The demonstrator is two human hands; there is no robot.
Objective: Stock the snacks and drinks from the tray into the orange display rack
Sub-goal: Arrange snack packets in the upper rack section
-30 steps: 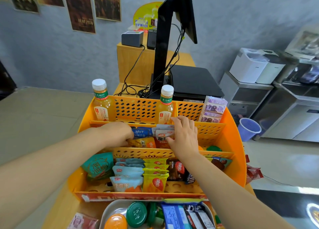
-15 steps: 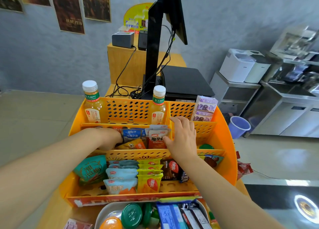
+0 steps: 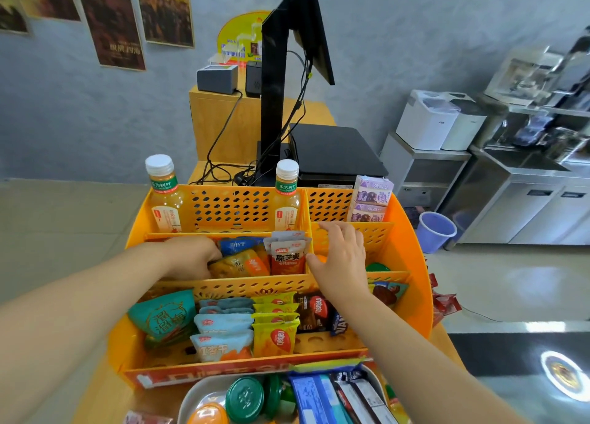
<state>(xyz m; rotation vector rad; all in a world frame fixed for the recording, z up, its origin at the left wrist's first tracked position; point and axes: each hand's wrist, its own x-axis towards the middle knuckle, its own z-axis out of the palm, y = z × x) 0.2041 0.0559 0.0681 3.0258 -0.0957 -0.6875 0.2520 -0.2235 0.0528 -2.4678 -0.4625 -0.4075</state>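
The orange display rack (image 3: 412,264) stands in front of me with three tiers. My left hand (image 3: 194,256) reaches into the middle tier and its fingers are curled against an orange snack packet (image 3: 242,265). My right hand (image 3: 341,257) rests open by the divider, its thumb touching the red and grey pouches (image 3: 287,254). Two juice bottles (image 3: 164,193) and purple cartons (image 3: 370,198) fill the back tier. The front tier holds a teal bag (image 3: 166,318), blue and yellow packets (image 3: 276,337) and chocolate wafers. The grey tray (image 3: 191,398) at the bottom edge holds green-lidded jars, an orange lid and blue boxes.
Behind the rack a black monitor stand (image 3: 274,104) with cables and a black box (image 3: 335,149) sit on the wooden counter. Red sachets (image 3: 443,305) lie to the right of the rack. A purple bin (image 3: 435,230) and steel cabinets stand on the right.
My right hand drew back to the right, off the red pouches and over the divider. My left hand stayed in the middle tier by the orange packet. The view shifted slightly.
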